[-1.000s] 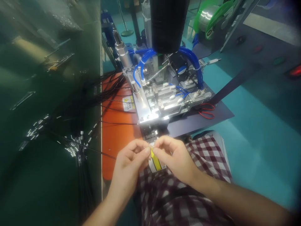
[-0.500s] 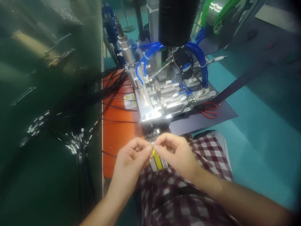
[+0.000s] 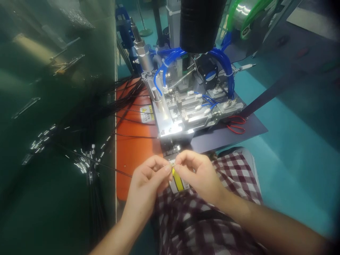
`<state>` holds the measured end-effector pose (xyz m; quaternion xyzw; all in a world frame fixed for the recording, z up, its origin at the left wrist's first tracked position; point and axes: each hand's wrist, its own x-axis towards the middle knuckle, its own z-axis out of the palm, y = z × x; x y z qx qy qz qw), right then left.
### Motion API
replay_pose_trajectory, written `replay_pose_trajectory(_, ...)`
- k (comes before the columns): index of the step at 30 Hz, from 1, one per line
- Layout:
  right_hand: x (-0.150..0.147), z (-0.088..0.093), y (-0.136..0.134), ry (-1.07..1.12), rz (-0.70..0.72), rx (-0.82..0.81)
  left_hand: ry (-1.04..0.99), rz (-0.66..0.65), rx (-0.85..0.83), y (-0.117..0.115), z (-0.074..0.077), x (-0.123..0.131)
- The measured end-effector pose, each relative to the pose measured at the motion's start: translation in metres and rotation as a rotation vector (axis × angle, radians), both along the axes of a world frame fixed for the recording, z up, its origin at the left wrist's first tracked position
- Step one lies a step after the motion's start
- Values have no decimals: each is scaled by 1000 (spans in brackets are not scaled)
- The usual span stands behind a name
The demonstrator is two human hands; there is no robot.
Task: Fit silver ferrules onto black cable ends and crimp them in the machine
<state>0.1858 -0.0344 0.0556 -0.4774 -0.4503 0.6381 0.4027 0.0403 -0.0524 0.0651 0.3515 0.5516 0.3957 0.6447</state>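
Observation:
My left hand [image 3: 145, 182] and my right hand [image 3: 198, 173] meet fingertip to fingertip just in front of the machine. Together they pinch a tiny metal part on the end of a thin black cable [image 3: 111, 169] that runs off to the left. A yellow and white label [image 3: 177, 181] on the machine's front shows right behind the fingertips. The metal fixture [image 3: 183, 115] of the machine, with blue air hoses [image 3: 221, 62], stands a short way beyond my hands.
A bundle of black cables with metal ends [image 3: 79, 156] lies on the dark green surface at left. An orange panel [image 3: 131, 148] sits beside the machine. Red-handled scissors [image 3: 235, 124] lie on the dark mat at right. A green solder spool [image 3: 243, 16] hangs above.
The view shifted a little, so the machine sits slightly lower and right in the picture. My hands have risen slightly toward the machine, still pinched together on the cable end.

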Motion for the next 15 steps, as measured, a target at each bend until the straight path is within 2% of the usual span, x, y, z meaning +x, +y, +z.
replay_pose_trajectory(15,-1,-3,-2,-65,-24,42,10,7,15,-2,2,1)
